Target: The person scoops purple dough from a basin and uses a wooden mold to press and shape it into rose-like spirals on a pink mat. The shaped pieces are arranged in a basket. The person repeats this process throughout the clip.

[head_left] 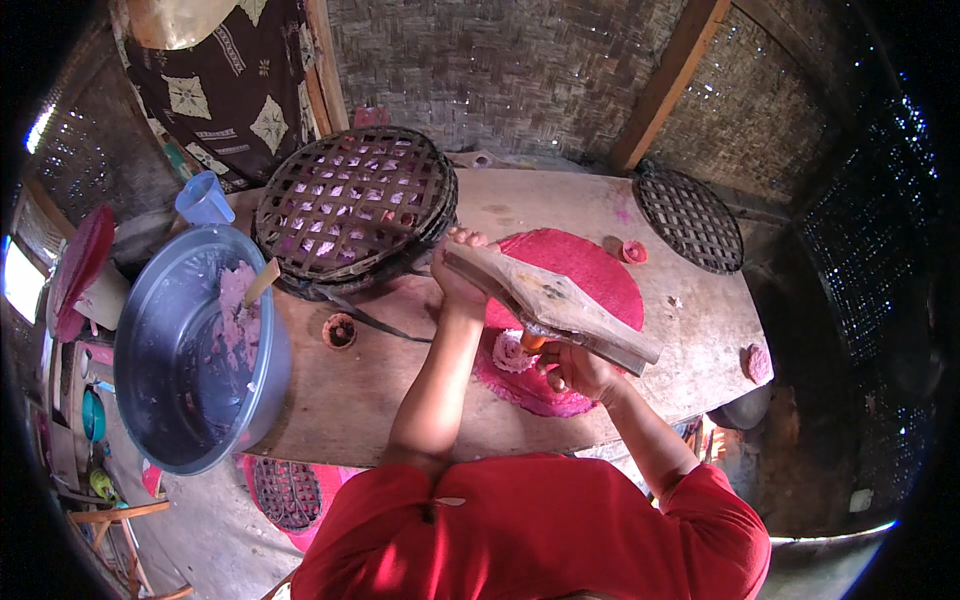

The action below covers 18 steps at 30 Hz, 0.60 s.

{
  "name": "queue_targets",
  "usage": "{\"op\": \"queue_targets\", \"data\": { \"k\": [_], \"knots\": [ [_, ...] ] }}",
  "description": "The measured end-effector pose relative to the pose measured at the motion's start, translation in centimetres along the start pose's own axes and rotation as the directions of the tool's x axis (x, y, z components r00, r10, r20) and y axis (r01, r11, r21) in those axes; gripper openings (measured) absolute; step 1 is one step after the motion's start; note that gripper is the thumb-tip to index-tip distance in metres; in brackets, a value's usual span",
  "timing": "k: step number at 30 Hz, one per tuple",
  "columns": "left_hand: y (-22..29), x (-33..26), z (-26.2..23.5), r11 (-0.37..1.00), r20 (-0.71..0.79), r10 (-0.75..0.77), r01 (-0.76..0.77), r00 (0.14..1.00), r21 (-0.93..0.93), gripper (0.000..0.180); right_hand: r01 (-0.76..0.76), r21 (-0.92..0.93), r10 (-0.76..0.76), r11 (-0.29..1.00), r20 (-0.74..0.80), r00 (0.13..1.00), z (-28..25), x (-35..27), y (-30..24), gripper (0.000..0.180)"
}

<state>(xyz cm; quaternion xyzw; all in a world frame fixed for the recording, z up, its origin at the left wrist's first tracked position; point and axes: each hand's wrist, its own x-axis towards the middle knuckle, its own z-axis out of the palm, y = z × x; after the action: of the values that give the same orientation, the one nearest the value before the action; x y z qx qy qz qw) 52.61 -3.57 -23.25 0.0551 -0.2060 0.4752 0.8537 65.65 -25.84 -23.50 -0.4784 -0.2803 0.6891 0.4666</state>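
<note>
A long wooden hand press (550,290) slants across the middle, above the table. Its upper left end is gripped by my left hand (463,268), fingers wrapped over the wood. My right hand (582,372) is curled at the underside near the lower right end, partly covered by the wood. An orange piece (532,343) shows beneath the press, close to my right fingertips. Next to that piece lies a pale pink coil of strands (510,354), on a darker pink surface (545,400). Behind the press a round red-pink mat (585,268) lies on the table.
At left stands a large grey-blue basin (185,350) with pink dough (236,310) and a wooden spatula (262,282). Stacked woven trays (350,200) sit behind, beside a blue jug (204,198). Another woven tray (690,220) lies far right; a pink coil (757,363) rests at the table's right edge.
</note>
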Motion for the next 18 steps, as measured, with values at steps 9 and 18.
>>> {"op": "queue_targets", "data": {
  "k": [9,18],
  "knots": [
    [1.5,1.3,13.6,0.983,-0.015,0.079,-0.075,0.997,0.169,0.042,-0.081,-0.545,-0.091,0.835,-0.281,0.956,-0.9,-0.2,-2.2,0.068],
    [-6.3,-7.4,18.4,0.154,0.867,-0.369,-0.898,0.334,0.412,0.065,0.173,0.507,-0.288,0.844,0.158,0.945,7.4,-5.0,-7.6,0.103]
  ]
}}
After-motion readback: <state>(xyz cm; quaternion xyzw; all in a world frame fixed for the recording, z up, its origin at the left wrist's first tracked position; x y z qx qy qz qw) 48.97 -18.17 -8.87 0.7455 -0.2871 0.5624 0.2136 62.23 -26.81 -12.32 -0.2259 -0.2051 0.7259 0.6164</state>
